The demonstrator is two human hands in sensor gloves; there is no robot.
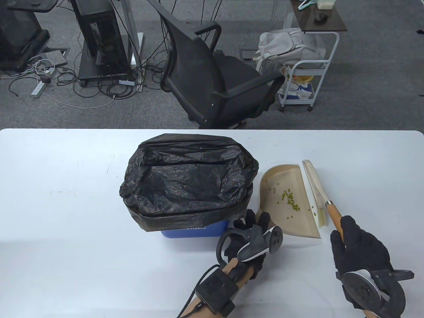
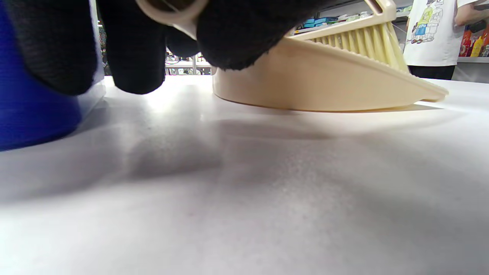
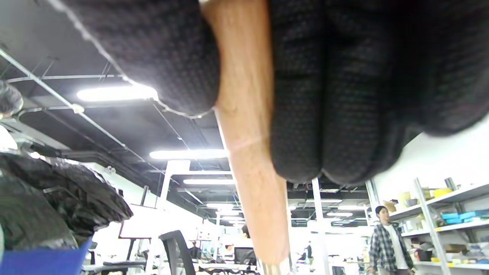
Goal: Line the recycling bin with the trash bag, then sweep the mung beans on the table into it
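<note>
The blue recycling bin (image 1: 193,230) stands mid-table, lined with a black trash bag (image 1: 188,185) folded over its rim. Right of it lies a beige dustpan (image 1: 281,175) with several green mung beans (image 1: 291,198) inside. My left hand (image 1: 256,222) is at the pan's near-left corner, its fingers (image 2: 133,49) curled round the pan's cream handle loop (image 2: 172,11). My right hand (image 1: 344,232) grips the wooden handle (image 3: 252,152) of the brush (image 1: 314,185). The brush's bristles (image 2: 359,40) rest along the pan's right lip.
The blue bin wall (image 2: 30,110) sits close to the left of my left fingers. A black office chair (image 1: 215,76) and a white cart (image 1: 308,82) stand beyond the table's far edge. People stand in the background (image 3: 386,240).
</note>
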